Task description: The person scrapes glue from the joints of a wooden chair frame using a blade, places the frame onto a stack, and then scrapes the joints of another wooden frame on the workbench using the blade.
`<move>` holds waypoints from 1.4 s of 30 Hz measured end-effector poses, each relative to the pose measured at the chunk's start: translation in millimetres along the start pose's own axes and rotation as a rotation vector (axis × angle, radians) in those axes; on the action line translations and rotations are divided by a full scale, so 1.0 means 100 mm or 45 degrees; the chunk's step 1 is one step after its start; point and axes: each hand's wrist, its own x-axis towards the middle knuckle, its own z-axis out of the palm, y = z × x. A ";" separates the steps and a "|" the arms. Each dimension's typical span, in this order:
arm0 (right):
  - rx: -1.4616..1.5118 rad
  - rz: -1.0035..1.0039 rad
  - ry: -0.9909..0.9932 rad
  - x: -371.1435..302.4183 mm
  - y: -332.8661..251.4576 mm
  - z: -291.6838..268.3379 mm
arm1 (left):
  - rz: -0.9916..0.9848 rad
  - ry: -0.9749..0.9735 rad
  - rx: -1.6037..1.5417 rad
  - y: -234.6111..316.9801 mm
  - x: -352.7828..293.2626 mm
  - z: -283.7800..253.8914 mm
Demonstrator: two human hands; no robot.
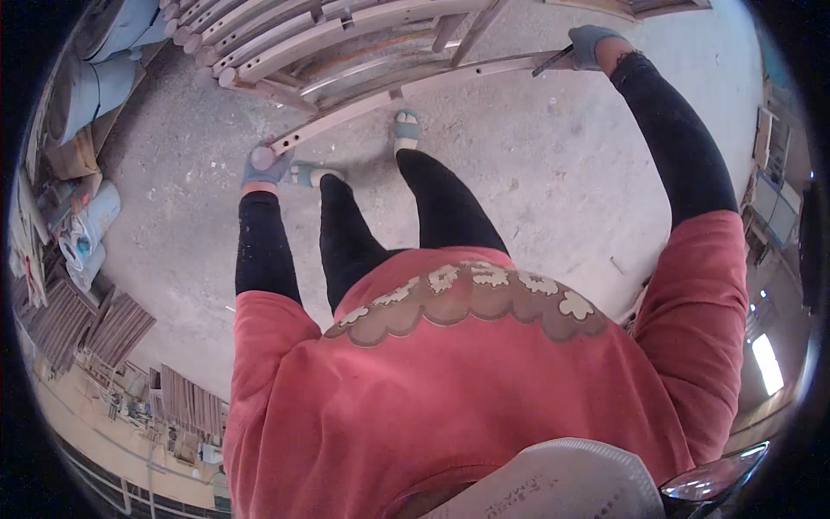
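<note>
A long, pale wooden rail (415, 89) stretches in front of my legs, with drilled holes near its round left end and a notch midway. My left hand (264, 166), in a grey-blue glove, is closed around that round end. Far to the right, my right hand (595, 47), gloved alike, grips the other end. A short dark bar (553, 60) sticks out beside the right hand; whether it is fixed to the rail I cannot tell. Some of the fingers of both hands are hidden.
Several similar notched wooden frames (285, 43) lie stacked just beyond the rail. White wrapped bundles (104, 95) and a cardboard box (76, 156) line the left side. Stacks of wooden slats (121, 329) stand at the lower left. The floor (199, 233) is dusty concrete.
</note>
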 end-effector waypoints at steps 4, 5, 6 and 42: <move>-0.225 0.101 0.037 0.19 0.05 -0.39 | 0.239 -0.171 1.234 0.11 0.29 0.24; -0.278 0.140 0.049 0.24 0.06 -0.48 | 0.335 -0.155 1.316 0.11 0.39 0.26; -0.292 0.102 0.065 0.29 -0.14 -0.77 | 0.427 -0.101 1.394 0.14 0.40 0.18; 0.451 -0.467 0.455 0.26 -4.35 -1.50 | 1.139 0.648 -0.200 1.46 -3.47 -2.69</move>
